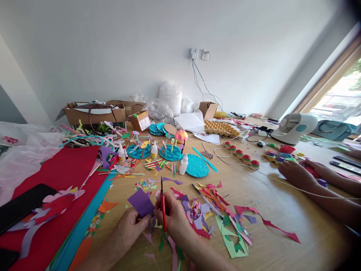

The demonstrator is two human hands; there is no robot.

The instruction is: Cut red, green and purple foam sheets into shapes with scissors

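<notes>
Between the thumb and fingers of my left hand (130, 227) is a small piece of purple paper (141, 202), tilted up off the table. My right hand (175, 216) is closed around a pair of scissors (163, 210) with red handles. Their dark blades point away from me, just right of the purple paper, and look closed together. The fingertips of both hands nearly meet at the paper's lower right corner. Beneath and beside my hands lie colourful paper scraps (201, 214), including a cut green sheet (231, 239).
Glue bottles (183, 165) stand by round blue bases (197, 165) beyond my hands. Red sheets (56, 173) carry a black phone (28, 205) at left. A co-worker's hands (299, 173) work at right, near a white fan (295, 128). A white cable (270, 177) crosses the table.
</notes>
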